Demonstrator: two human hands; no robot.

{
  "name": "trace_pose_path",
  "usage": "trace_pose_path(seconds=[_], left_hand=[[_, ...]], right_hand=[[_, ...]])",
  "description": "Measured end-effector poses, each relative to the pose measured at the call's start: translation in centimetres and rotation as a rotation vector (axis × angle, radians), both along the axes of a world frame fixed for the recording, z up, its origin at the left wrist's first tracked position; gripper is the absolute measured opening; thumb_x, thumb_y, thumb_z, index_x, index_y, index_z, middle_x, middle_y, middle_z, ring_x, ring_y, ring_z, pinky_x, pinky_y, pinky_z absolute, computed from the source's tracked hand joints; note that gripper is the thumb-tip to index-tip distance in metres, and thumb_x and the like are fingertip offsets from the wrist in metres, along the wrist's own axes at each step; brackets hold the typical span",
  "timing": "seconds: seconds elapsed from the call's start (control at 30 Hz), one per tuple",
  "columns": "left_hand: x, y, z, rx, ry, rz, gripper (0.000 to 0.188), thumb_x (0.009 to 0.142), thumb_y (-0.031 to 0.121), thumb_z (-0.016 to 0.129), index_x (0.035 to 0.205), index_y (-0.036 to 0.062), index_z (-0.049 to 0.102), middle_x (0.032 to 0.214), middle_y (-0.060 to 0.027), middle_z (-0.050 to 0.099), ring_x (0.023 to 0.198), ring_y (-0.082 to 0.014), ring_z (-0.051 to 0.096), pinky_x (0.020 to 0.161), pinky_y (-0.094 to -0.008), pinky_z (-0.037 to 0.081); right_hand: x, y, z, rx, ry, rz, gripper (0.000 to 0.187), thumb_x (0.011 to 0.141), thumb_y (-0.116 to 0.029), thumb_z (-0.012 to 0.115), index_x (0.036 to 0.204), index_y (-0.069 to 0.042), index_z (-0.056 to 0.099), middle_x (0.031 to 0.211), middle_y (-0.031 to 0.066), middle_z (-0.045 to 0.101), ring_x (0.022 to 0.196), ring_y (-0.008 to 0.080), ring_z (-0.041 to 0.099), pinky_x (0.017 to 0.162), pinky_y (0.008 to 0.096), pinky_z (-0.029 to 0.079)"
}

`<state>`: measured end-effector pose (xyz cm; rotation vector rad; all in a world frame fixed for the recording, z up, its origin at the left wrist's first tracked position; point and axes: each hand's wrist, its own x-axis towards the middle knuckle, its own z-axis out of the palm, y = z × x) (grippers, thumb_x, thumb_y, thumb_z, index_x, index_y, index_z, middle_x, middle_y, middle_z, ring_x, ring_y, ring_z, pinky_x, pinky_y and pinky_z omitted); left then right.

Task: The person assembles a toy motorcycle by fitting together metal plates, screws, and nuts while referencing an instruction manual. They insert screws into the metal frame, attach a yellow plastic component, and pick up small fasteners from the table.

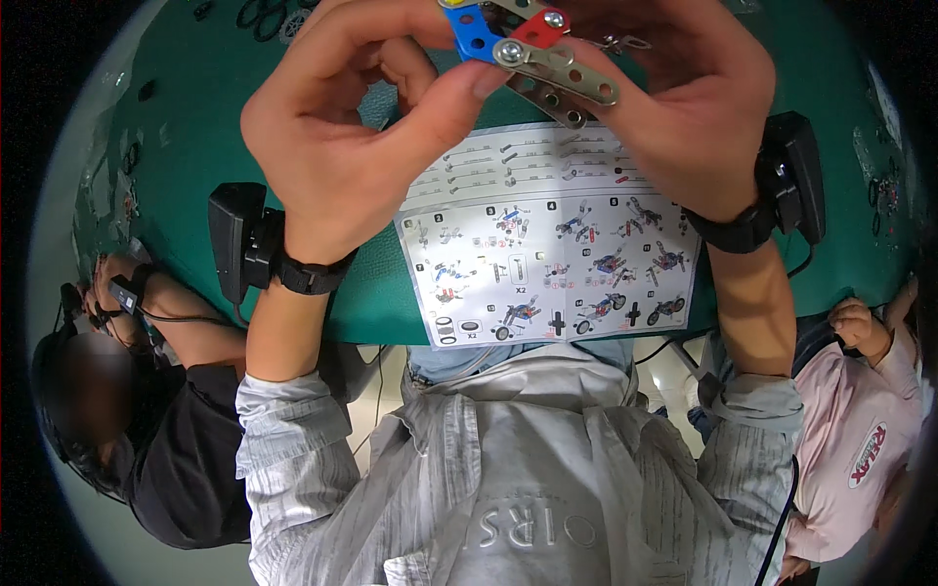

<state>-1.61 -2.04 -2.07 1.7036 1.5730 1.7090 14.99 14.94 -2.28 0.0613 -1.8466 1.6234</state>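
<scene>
Head: metal assembly [534, 60] between fingers [445, 112]

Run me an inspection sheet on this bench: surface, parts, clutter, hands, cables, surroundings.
Surface: green table, edge curved by the lens.
Job's things: metal assembly of blue, red and silver perforated strips, held up; printed instruction sheet below it.
Clutter: black rings at top left; small loose parts at far right.
Hands: left hand and right hand both hold the assembly; black device on each wrist.
Cables: thin black cable at the left wrist device, another at the right.
Surroundings: person in black at left, person in pink at right.
</scene>
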Motion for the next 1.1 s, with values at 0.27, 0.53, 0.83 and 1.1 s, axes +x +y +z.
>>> trace_pose_path(seconds=[0.27, 0.53, 0.83, 1.1], left_hand=[[0.5, 0.3, 1.7, -0.084, 0.099, -0.02, 0.034, 0.084, -0.009, 0.076, 0.116, -0.0101, 0.065, 0.123, -0.0173, 0.062, 0.086, -0.0133, 0.063, 0.081, -0.0267, 0.051], [0.3, 0.4, 2.4, -0.075, 0.163, -0.009, 0.03, 0.083, -0.007, 0.078, 0.11, -0.0105, 0.066, 0.119, -0.0162, 0.061, 0.087, -0.015, 0.063, 0.079, -0.0266, 0.051], [0.2, 0.3, 2.3, -0.059, 0.136, -0.026, 0.031, 0.081, -0.009, 0.079, 0.109, -0.0095, 0.065, 0.121, -0.0161, 0.059, 0.086, -0.0153, 0.064, 0.078, -0.0265, 0.052], [0.0, 0.5, 1.9, -0.044, 0.138, -0.004, 0.037, 0.076, -0.011, 0.081, 0.108, -0.005, 0.063, 0.114, -0.0138, 0.058, 0.083, -0.0145, 0.065, 0.076, -0.0258, 0.052]], right_hand=[[1.3, 0.3, 1.4, 0.085, -0.134, -0.088, 0.039, 0.088, 0.011, 0.07, 0.127, 0.007, 0.064, 0.128, 0.0153, 0.068, 0.111, 0.0188, 0.068, 0.098, 0.0317, 0.054], [1.6, 1.1, 1.9, 0.115, -0.138, -0.034, 0.047, 0.087, 0.012, 0.071, 0.132, 0.006, 0.059, 0.128, 0.0164, 0.067, 0.114, 0.0206, 0.068, 0.098, 0.0328, 0.055], [1.5, 1.0, 1.8, 0.002, -0.137, 0.017, 0.051, 0.084, 0.01, 0.075, 0.132, 0.006, 0.058, 0.121, 0.0155, 0.07, 0.112, 0.0203, 0.069, 0.096, 0.0338, 0.057], [1.5, 1.7, 1.2, -0.059, -0.128, 0.049, 0.036, 0.086, 0.012, 0.069, 0.121, 0.008, 0.065, 0.121, 0.0188, 0.068, 0.108, 0.0209, 0.068, 0.095, 0.0313, 0.055]])
